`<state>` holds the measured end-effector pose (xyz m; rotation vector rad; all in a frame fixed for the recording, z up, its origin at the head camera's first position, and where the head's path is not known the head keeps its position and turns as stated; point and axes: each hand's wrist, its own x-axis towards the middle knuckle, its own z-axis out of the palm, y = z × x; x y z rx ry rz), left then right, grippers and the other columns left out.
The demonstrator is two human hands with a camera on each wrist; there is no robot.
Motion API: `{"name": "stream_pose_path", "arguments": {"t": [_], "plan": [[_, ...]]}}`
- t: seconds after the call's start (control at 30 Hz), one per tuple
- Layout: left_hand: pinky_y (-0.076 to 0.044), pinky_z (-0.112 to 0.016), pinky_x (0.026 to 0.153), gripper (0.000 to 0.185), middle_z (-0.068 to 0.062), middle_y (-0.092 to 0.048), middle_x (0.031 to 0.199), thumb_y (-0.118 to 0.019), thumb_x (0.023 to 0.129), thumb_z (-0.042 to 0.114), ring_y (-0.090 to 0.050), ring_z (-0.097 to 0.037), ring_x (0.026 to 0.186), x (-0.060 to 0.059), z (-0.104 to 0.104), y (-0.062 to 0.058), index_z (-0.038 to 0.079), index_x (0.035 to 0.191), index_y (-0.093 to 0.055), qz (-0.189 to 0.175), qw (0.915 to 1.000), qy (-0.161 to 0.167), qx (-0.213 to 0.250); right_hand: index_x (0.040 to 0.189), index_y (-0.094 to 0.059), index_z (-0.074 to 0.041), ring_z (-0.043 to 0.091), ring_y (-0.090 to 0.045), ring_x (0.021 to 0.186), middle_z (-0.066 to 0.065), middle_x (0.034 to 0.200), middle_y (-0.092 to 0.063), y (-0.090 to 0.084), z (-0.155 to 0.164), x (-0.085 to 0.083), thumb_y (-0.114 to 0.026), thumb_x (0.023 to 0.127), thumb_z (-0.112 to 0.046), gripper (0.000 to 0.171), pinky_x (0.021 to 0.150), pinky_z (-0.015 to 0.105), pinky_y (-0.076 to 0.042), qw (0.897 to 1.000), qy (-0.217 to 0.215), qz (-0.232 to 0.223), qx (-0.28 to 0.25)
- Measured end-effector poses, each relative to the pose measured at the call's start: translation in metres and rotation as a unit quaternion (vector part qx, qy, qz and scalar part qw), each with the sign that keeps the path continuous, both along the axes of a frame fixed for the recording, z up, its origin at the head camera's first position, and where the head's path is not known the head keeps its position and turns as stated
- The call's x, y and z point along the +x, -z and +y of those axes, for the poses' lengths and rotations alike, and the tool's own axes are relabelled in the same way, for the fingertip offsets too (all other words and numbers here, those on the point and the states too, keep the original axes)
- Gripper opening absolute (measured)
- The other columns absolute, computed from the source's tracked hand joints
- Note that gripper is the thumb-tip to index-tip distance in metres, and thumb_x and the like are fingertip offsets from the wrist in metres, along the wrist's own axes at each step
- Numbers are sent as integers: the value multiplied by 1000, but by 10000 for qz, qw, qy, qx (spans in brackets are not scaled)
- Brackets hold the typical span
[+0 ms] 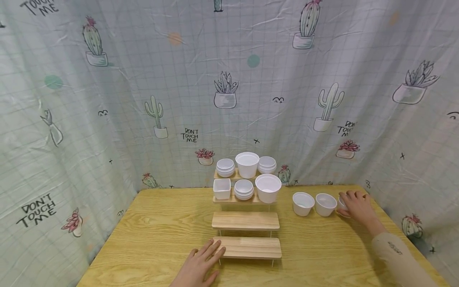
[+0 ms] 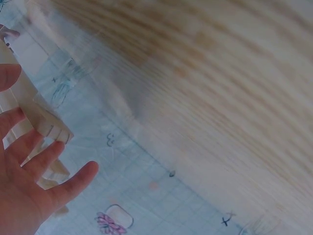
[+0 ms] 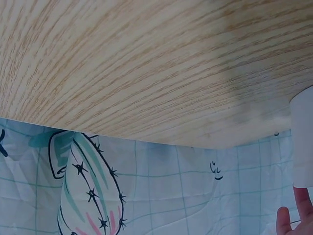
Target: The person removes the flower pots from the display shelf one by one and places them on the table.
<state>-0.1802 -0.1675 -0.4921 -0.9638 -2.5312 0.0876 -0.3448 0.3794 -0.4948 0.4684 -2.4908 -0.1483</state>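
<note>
My right hand [image 1: 357, 208] is at the far right of the table, its fingers curled over a small white pot [image 1: 342, 202], mostly hidden under them. In the right wrist view, that white pot [image 3: 304, 139] shows at the right edge with fingertips [image 3: 301, 199] against it. Two more white pots [image 1: 326, 204] [image 1: 303, 203] stand in a row to its left. My left hand [image 1: 201, 265] has its fingers spread, fingertips at the left end of the lowest step [image 1: 251, 248] of a wooden tiered stand. The left wrist view shows the same loose fingers [image 2: 46, 159] beside the stand.
On the stand's top step are two round ribbed pots [image 1: 225, 168] [image 1: 267, 165] and a taller pot [image 1: 247, 164]. One step down sit a square pot [image 1: 222, 189], a ribbed pot [image 1: 244, 189] and a tall pot [image 1: 268, 187]. A cactus-print curtain [image 1: 179, 79] surrounds the wooden table [image 1: 154, 227].
</note>
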Motion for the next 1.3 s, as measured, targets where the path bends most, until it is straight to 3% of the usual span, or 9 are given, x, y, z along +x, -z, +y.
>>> {"name": "stream_pose_path", "arguments": {"t": [0.3, 0.57, 0.8, 0.9, 1.0, 1.1, 1.3], "plan": [[-47, -39, 64, 64, -1, -49, 132, -65, 74, 42, -49, -19, 118, 1, 2, 0, 22, 132, -45, 17, 10000, 53, 46, 109, -55, -3, 45, -48, 90, 26, 100, -53, -1, 1, 8, -75, 61, -35, 61, 67, 58, -34, 9996, -13, -137, -260], [-48, -42, 64, 63, -1, -48, 134, -64, 76, 42, -47, -20, 119, 1, 3, 0, 23, 133, -44, -117, 9999, 22, 100, 111, -52, -4, 43, -48, 90, 25, 103, -52, -5, 7, 16, -76, 54, -34, 68, 65, 57, -35, 9984, -374, 319, -287], [-48, -43, 65, 63, -1, -47, 134, -64, 76, 42, -48, -21, 119, 0, 2, 2, 23, 133, -44, -181, 9997, -32, 136, 113, -52, -6, 42, -48, 90, 24, 103, -52, -11, 3, 21, -70, 60, -44, 67, 65, 55, -35, 9949, -742, 592, -344], [-48, -43, 65, 62, 0, -47, 134, -63, 76, 43, -48, -21, 119, 0, 2, 2, 24, 132, -44, -171, 9998, -45, 118, 114, -51, -7, 42, -49, 89, 23, 104, -52, -15, -3, 25, -59, 70, -57, 67, 64, 54, -36, 9949, -746, 608, -302], [-48, -42, 64, 62, 0, -48, 134, -63, 76, 43, -48, -20, 119, 0, 2, 2, 24, 132, -44, -112, 9999, -41, 77, 115, -50, -7, 42, -50, 89, 23, 107, -52, -18, -10, 29, -34, 78, -69, 74, 64, 54, -36, 9950, -747, 595, -306], [-48, -40, 64, 62, -1, -48, 133, -64, 76, 43, -48, -20, 118, 1, 1, 2, 23, 131, -45, -43, 10000, -38, 39, 115, -51, -6, 42, -50, 89, 23, 108, -52, -22, -19, 33, -12, 80, -70, 83, 65, 53, -36, 9939, -809, 644, -388], [-47, -37, 63, 62, -1, -50, 132, -64, 75, 44, -49, -19, 117, 1, 2, 1, 22, 130, -46, 49, 10000, -25, 19, 112, -54, -4, 40, -50, 89, 22, 106, -54, -34, -39, 42, -15, 84, -67, 79, 67, 54, -36, 9864, -1122, 1048, -583]]}}
